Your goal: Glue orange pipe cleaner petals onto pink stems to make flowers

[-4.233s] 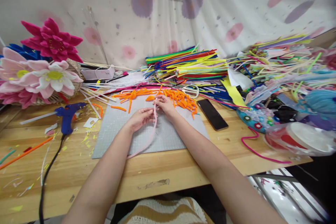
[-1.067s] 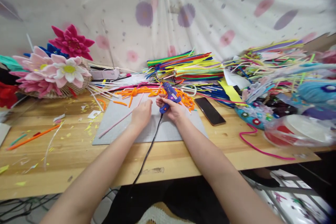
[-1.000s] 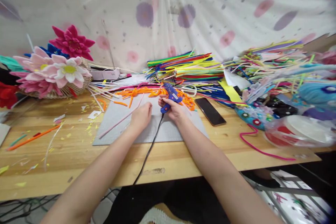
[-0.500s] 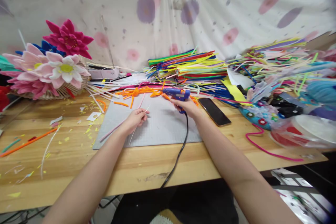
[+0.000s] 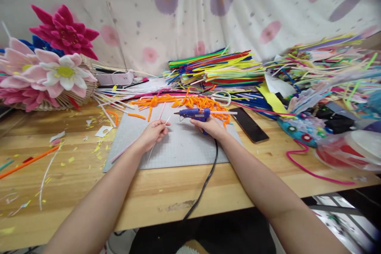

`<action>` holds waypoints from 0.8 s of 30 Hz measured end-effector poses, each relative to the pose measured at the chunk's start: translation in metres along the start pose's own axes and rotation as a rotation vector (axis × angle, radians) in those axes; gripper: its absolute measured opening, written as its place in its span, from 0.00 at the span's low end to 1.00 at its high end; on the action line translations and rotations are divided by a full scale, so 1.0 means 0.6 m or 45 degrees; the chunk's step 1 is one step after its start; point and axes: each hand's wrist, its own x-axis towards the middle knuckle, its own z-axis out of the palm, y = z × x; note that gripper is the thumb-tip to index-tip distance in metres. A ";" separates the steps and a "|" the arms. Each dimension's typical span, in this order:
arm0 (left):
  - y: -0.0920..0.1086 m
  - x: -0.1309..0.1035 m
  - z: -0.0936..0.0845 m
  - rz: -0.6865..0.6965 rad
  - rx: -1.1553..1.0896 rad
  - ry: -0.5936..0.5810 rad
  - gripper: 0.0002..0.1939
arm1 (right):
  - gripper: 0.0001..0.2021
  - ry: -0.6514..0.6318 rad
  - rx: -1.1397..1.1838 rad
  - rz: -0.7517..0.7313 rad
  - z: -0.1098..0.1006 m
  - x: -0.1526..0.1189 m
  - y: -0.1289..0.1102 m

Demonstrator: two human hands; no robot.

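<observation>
My left hand pinches a thin white wire above the grey cutting mat. Blue and slender-nosed, the glue gun is in my right hand, its nozzle pointing left toward the wire's upper tip without touching it. A white glue stick juts from the gun's back, and a black cord runs down from its handle. Orange fuzzy pieces lie heaped along the mat's back edge. A pale pink stem rests at the mat's left side, partly behind my left hand.
A black phone lies right of the mat. Bundled colored stems are piled behind. Fuzzy flowers stand at the left, near yellow scraps. A pink stem and a clear-wrapped tub are at the right.
The glue gun has come down and turned, so its nozzle now points left near the wire and its glue stick shows. My left hand keeps its pinch on the wire. The camera view has shifted slightly.
</observation>
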 end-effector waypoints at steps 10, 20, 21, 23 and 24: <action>-0.002 0.000 0.003 0.000 0.027 0.001 0.06 | 0.13 -0.056 -0.205 -0.042 0.005 -0.005 -0.013; 0.000 0.000 0.005 0.001 0.013 -0.008 0.05 | 0.12 -0.108 -0.223 -0.088 0.009 -0.003 -0.011; -0.001 0.000 0.004 0.002 0.015 -0.015 0.05 | 0.12 -0.110 -0.229 -0.095 0.008 -0.003 -0.011; -0.001 0.000 0.002 0.001 0.020 -0.022 0.05 | 0.13 -0.124 -0.245 -0.104 0.007 -0.004 -0.013; -0.001 0.000 0.002 0.001 0.023 -0.023 0.05 | 0.14 -0.130 -0.261 -0.100 0.007 -0.004 -0.014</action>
